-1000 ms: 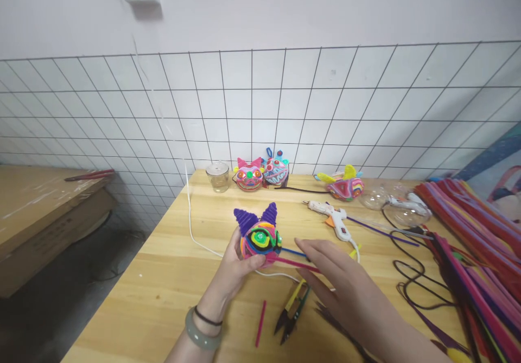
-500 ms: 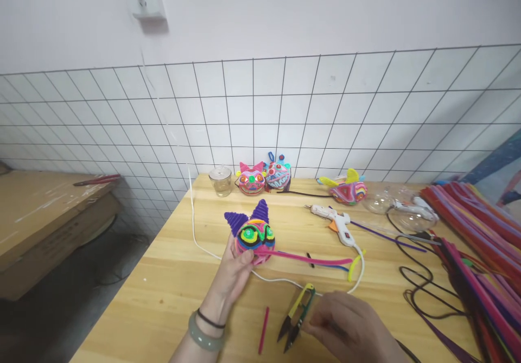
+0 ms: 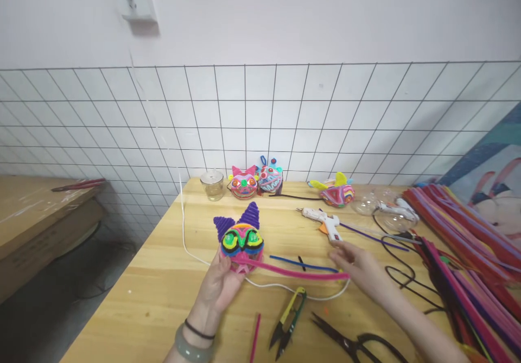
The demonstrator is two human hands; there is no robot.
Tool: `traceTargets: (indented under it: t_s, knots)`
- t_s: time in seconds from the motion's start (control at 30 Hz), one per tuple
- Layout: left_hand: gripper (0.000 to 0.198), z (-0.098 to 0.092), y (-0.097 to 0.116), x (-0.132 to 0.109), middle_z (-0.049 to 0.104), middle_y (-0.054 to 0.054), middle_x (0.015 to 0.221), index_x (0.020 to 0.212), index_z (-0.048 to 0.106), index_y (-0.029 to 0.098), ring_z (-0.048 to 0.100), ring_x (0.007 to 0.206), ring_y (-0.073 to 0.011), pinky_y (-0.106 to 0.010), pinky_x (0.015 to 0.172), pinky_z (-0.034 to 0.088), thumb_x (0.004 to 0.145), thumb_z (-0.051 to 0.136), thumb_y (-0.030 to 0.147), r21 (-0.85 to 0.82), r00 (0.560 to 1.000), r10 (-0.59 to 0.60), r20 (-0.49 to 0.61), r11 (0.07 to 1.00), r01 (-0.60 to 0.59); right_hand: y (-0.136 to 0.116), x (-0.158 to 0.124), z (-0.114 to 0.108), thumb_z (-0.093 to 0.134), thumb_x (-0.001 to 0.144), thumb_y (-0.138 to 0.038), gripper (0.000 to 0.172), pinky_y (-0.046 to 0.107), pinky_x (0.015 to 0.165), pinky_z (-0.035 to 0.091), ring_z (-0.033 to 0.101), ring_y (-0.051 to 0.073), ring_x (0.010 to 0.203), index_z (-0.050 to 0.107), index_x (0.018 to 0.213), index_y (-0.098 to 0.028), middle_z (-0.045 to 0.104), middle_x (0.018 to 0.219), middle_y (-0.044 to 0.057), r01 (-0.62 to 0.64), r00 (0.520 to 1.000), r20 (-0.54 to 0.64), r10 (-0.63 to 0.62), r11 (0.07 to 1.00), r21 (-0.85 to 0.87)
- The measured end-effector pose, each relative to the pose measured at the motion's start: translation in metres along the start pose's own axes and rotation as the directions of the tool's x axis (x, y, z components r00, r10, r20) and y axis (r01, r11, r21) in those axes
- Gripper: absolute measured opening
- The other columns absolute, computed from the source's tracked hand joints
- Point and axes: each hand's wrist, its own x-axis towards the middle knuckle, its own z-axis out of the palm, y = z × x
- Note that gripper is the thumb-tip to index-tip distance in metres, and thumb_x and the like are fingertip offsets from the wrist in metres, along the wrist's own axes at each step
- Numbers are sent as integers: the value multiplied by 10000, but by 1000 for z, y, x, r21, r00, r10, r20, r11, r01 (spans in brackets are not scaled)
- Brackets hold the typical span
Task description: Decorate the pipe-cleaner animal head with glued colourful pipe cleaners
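Note:
A round cat-like head [image 3: 243, 243] covered in coloured pipe cleaners, with purple pointed ears and green eyes, is in my left hand [image 3: 222, 279]. The fingers and thumb grip its lower left side. From its lower front a long pink pipe cleaner [image 3: 301, 273] stretches to the right. Its far end meets the underside of my right hand [image 3: 356, 268], whose fingers are outstretched by the grip of a white glue gun [image 3: 321, 219]. Whether they touch the grip or the pipe cleaner, I cannot tell. A blue pipe cleaner [image 3: 303, 263] lies behind the pink one.
Yellow-green thread snips [image 3: 288, 319], black scissors [image 3: 350, 344] and a short pink piece [image 3: 255, 338] lie in front. At the back stand a clear cup [image 3: 214, 186] and several decorated heads [image 3: 244, 184]. Pipe cleaner bundles [image 3: 459, 233] fill the right side. A white cord [image 3: 280, 285] crosses the table.
My right hand has moved up and away from the front of the table to the glue gun's grip, uncovering the black scissors. My left hand still holds the cat-like head.

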Motion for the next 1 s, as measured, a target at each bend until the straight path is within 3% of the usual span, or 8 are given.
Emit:
traceTargets:
  t_s: [0.17,0.27,0.37,0.43,0.53,0.73,0.87,1.0]
  knots:
    - [570,0,-1,-2,680,-91,1163,1131,632,220,618,1089,-272,-429,986,450,608,830,328,42,1000,-19,-5,999,19,26,45,-20,560,712,-424,420,447,680,503,655,320,716,679,921,-79,709,767,169,-43,993,-114,32,995,-94]
    - [617,3,-2,-2,689,-97,1122,1130,629,205,633,1057,-271,-425,967,462,565,857,301,103,999,-15,-52,995,20,5,36,-4,510,783,-450,407,419,775,515,661,284,830,651,961,-113,708,945,172,52,996,-72,-54,998,-36]
    - [620,6,-3,-2,691,-87,1105,1122,626,212,644,1027,-258,-408,948,472,555,864,288,123,997,-2,-73,992,11,-40,4,17,524,837,-460,340,310,649,560,674,204,709,640,949,-161,715,801,87,212,970,90,-227,965,152]
    - [608,8,-3,-2,688,-84,1105,1117,619,221,644,1023,-257,-411,944,469,564,859,290,131,997,4,-75,991,6,-74,-20,27,589,840,-381,228,277,645,565,674,179,698,637,947,-185,714,786,59,373,895,144,-423,885,279]
    - [615,11,-4,0,678,-91,1107,1101,612,208,639,1011,-260,-417,950,452,547,866,284,163,996,21,-87,987,-6,-113,-46,37,584,876,-255,187,224,643,560,677,144,712,613,1058,-225,709,801,26,586,771,62,-634,744,322]
    - [580,12,-7,1,684,-89,1088,1068,618,192,635,1006,-249,-396,962,434,547,860,278,199,990,77,-115,979,-52,-140,-64,51,408,982,-213,213,236,669,555,668,154,772,581,1095,-164,717,870,89,871,492,-96,-865,489,50]
    - [664,16,-7,2,698,-76,1056,1146,587,217,656,964,-249,-385,947,445,544,860,276,196,990,81,-112,979,-58,-154,-69,59,328,993,-174,281,284,657,559,657,169,716,602,1026,-128,720,802,90,915,390,-13,-921,389,-103]
    - [744,20,-6,2,715,-52,1006,1238,543,251,674,905,-225,-360,932,461,562,854,267,178,989,93,-119,981,-71,-163,-73,62,360,955,-114,263,302,649,566,671,190,729,594,1075,-112,733,809,100,933,340,3,-940,337,-126]
